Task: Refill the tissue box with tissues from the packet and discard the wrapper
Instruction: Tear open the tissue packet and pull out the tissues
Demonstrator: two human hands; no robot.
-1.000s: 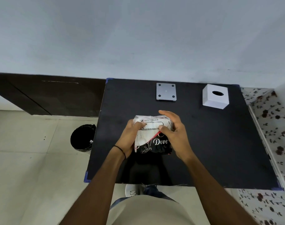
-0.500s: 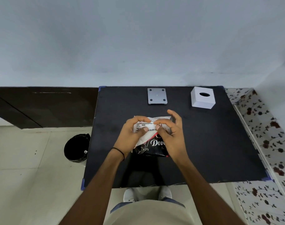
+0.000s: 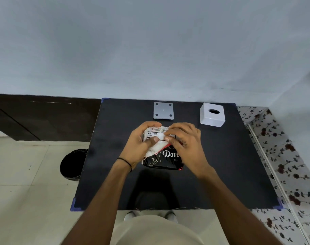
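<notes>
A tissue packet in black, white and red wrapper sits in the middle of the black table. My left hand grips its upper left side, thumb pressed on the white label. My right hand pinches the wrapper's top right, fingertips almost meeting the left thumb. A white cube tissue box with an oval hole on top stands at the table's far right. Its grey square base plate lies apart at the far middle, feet up.
A black-lined waste bin stands on the tiled floor left of the table. A dark wooden panel runs along the wall at left. A floral-patterned surface borders the table's right side. The wall rises right behind the table.
Both hands have closed in on the packet's upper end, the fingertips drawing together on the wrapper. The packet has stayed in place on the table.
</notes>
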